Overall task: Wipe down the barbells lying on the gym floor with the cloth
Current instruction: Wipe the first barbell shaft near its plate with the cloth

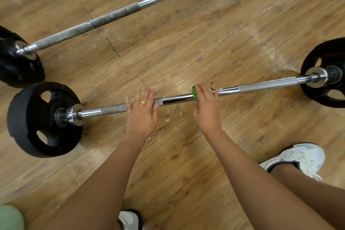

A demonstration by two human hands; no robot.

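Bare forearms reach forward, hands apart. On the barbell the left hand lies flat, fingers straight; the right hand clamps a green cloth round the shaft.

Between the fingers of the left hand and the green cloth gripped by the right hand, a short stretch of the near barbell is left uncovered. To the left of the fingers the bar is closed off by a black plate, and to their right by a second plate. Beyond the fingertips a wide band of wooden floor is left open, bounded by the far barbell.
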